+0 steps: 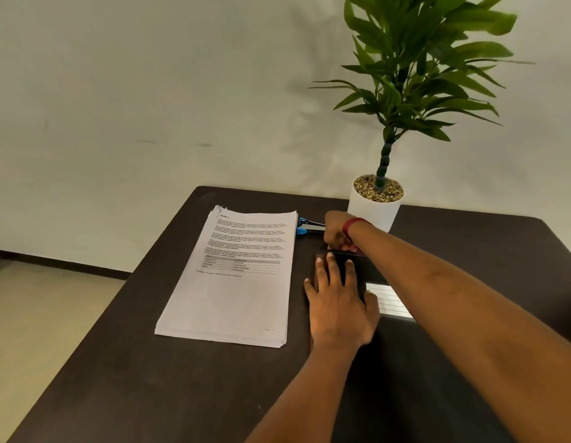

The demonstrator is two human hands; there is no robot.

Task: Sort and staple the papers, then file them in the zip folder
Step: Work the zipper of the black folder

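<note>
The left hand point(338, 305) lies flat with fingers spread, pressing the black folder point(370, 273) onto the table point(150, 378). The folder's white label point(388, 300) is just right of its thumb. Beyond those fingertips, the right hand point(337, 231) is curled at the folder's far edge; whether it pinches anything cannot be told. The papers point(233, 276) sit stacked just left of both hands, apart from them. The blue stapler point(309, 226) pokes out left of the right hand, near the stack's far corner. A white pot point(373, 209) stands just beyond the right wrist.
</note>
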